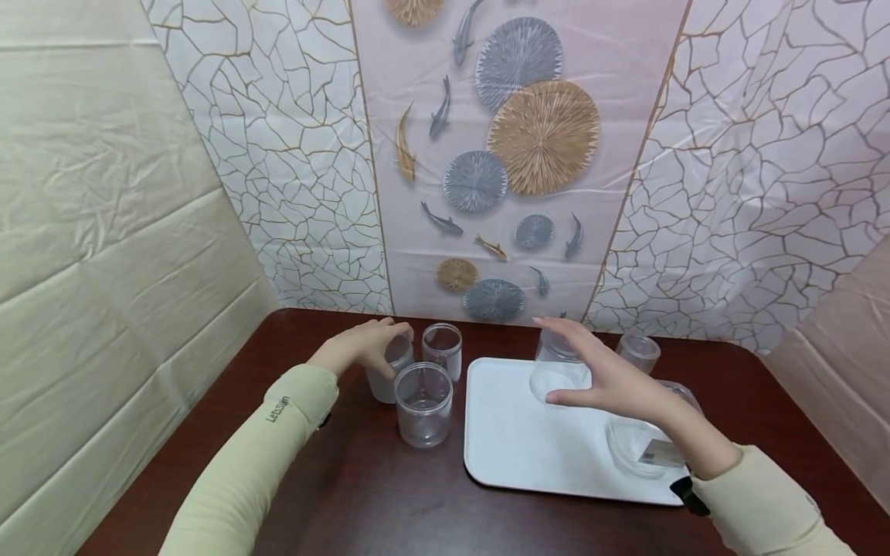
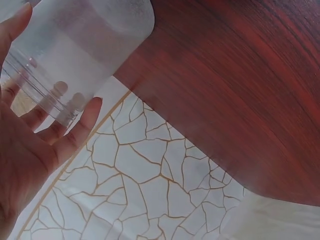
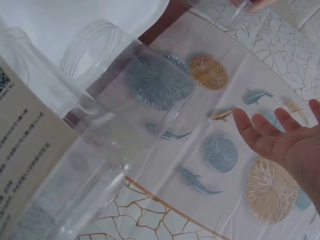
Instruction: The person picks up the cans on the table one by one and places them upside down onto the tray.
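Note:
My left hand (image 1: 368, 345) grips a clear plastic jar (image 1: 382, 386) from above, at the left of a group of jars. Its fingertips (image 2: 61, 89) show through the jar wall in the left wrist view. Just right of it stand two more clear jars, a front one (image 1: 424, 428) and a back one (image 1: 442, 351). Over the white tray (image 1: 514, 440), my right hand (image 1: 612, 378) is spread with thumb and fingers apart, holding nothing. Nearest to it are a clear jar (image 1: 554, 345) behind the tray and a round clear rim (image 1: 545, 382) on it.
On the tray's right part is a clear round container (image 1: 622, 444) beside a printed label (image 1: 660, 453); my right forearm partly hides this area. Another clear jar (image 1: 638, 351) stands at the back right. Patterned sheets (image 1: 313, 232) rise behind the dark wooden table (image 1: 389, 502).

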The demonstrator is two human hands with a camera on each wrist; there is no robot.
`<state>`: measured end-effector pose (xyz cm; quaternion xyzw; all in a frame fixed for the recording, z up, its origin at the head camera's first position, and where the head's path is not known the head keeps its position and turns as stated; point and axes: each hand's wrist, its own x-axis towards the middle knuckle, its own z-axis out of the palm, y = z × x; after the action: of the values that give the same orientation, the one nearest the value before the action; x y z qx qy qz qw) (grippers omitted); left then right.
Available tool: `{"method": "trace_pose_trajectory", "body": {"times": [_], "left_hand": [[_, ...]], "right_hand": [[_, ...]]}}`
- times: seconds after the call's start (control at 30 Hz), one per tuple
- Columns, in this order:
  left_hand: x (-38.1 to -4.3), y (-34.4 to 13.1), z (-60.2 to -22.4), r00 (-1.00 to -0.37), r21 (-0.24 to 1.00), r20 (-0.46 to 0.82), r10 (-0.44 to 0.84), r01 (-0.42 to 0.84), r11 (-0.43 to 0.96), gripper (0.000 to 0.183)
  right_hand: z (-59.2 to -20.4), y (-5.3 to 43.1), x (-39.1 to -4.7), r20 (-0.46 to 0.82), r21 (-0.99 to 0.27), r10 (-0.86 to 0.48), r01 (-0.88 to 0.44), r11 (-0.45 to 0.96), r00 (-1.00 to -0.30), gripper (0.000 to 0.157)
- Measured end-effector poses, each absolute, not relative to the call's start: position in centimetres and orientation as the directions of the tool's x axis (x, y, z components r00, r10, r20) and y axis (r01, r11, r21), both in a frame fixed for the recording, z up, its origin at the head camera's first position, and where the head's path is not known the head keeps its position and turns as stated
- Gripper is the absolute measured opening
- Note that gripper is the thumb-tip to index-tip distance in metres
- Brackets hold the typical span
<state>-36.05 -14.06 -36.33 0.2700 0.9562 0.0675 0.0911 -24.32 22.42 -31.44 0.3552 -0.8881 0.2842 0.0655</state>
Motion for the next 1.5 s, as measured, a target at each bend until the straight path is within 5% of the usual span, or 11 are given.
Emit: {"method": "trace_pose_trajectory", "body": {"times": [1.07, 1.5], "left_hand": [[-35.3, -18.3, -36.5, -0.886, 0.289, 0.139, 0.443, 0.464, 0.837, 0.079], [-35.1, -19.2, -36.5, -0.915, 0.492, 0.289, 0.282, 0.395, 0.776, 0.079]], "right_hand": [[-31.0, 22.2, -24.5, 0.324, -0.472, -0.595, -0.67, 0.572, -0.736, 0.086], [-31.0, 22.2, -24.4, 0.337, -0.467, -0.578, -0.665, 0.584, -0.744, 0.086]]}}
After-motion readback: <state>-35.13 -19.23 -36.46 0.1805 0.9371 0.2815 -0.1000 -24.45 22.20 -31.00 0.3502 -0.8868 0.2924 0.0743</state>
